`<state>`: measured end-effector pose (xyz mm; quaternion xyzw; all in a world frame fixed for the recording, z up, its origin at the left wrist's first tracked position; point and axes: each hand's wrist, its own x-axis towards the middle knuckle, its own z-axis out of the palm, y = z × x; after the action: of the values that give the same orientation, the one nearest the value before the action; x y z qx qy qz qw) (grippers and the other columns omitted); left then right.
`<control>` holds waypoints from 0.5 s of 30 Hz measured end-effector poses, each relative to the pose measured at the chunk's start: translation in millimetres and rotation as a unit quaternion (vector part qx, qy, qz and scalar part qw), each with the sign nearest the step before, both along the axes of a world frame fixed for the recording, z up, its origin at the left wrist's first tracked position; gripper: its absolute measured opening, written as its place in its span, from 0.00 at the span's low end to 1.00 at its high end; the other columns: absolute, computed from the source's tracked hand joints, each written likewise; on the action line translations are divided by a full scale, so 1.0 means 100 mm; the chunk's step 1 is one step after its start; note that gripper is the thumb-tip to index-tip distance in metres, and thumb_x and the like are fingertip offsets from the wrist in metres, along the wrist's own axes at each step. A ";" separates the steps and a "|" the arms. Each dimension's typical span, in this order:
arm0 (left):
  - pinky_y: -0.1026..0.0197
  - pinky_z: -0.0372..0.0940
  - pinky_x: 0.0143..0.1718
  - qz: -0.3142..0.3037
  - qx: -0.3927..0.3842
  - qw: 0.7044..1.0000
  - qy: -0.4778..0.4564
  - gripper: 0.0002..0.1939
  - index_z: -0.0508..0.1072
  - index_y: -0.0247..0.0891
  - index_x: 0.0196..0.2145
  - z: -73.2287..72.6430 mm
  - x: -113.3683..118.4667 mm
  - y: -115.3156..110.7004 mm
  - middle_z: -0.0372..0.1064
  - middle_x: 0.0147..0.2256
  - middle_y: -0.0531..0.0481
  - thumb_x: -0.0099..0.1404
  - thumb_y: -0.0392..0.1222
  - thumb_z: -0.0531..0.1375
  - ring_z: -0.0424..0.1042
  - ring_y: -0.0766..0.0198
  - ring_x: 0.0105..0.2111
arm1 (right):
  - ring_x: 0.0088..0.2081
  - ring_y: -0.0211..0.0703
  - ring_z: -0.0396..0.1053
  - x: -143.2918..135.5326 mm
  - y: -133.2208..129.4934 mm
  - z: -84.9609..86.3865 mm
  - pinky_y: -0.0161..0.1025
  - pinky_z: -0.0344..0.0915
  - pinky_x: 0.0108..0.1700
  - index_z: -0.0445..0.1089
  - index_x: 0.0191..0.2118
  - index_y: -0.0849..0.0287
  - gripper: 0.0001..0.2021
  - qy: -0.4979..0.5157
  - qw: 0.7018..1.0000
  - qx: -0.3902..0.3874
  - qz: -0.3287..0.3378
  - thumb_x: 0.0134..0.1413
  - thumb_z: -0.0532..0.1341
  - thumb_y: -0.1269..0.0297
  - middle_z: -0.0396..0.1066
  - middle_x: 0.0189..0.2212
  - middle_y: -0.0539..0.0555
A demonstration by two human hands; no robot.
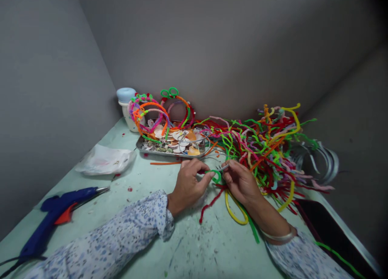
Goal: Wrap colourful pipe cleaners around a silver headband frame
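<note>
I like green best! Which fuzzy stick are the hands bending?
The green fuzzy stick, curled into a loop between the left hand and right hand; the others lie untouched.

Fuzzy green pipe cleaner point(216, 175), curled into a loop, pinched above the tabletop

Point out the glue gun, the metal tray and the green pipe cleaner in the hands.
Glue gun point(57, 208): head view, on its blue body.
Metal tray point(171, 154): head view, on its front rim.
Green pipe cleaner point(217, 175): head view, on the curl between left hand point(189, 182) and right hand point(241, 182).
</note>
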<state>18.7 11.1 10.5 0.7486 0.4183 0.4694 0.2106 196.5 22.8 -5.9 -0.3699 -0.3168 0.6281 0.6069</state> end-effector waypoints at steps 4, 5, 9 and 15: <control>0.56 0.58 0.40 -0.015 -0.006 1.000 -0.001 0.08 0.69 0.39 0.28 0.00 -0.01 0.00 0.70 0.29 0.52 0.65 0.41 0.60 0.67 0.61 0.33 | 0.18 0.30 0.59 0.00 -0.01 0.00 0.28 0.58 0.18 0.73 0.25 0.58 0.09 -0.007 1.000 0.005 0.004 0.44 0.70 0.61 0.69 0.23 0.47; 0.56 0.58 0.39 -0.020 -0.008 1.000 -0.005 0.09 0.68 0.39 0.28 0.00 -0.01 0.00 0.69 0.29 0.52 0.66 0.41 0.59 0.67 0.62 0.33 | 0.18 0.29 0.59 0.01 -0.01 -0.01 0.28 0.57 0.18 0.73 0.25 0.58 0.09 -0.008 1.000 0.007 0.007 0.44 0.70 0.61 0.69 0.23 0.48; 0.57 0.58 0.38 -0.046 -0.030 0.998 -0.023 0.10 0.66 0.39 0.26 0.01 -0.01 -0.01 0.66 0.27 0.53 0.66 0.40 0.58 0.65 0.62 0.32 | 0.18 0.29 0.60 0.01 0.00 -0.02 0.28 0.56 0.19 0.73 0.25 0.59 0.09 -0.009 1.000 0.012 0.021 0.45 0.70 0.61 0.69 0.24 0.47; 0.59 0.59 0.35 -0.060 -0.065 0.994 -0.060 0.11 0.64 0.39 0.26 0.02 -0.01 0.00 0.63 0.27 0.53 0.66 0.39 0.58 0.63 0.63 0.31 | 0.19 0.30 0.61 -0.01 -0.03 0.01 0.29 0.56 0.20 0.73 0.26 0.59 0.11 -0.030 0.999 0.019 0.019 0.45 0.70 0.58 0.69 0.23 0.48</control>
<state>17.4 10.7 12.5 0.7278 0.3886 0.4716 0.3113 195.2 20.3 -5.2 -0.3706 -0.3538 0.6218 0.5924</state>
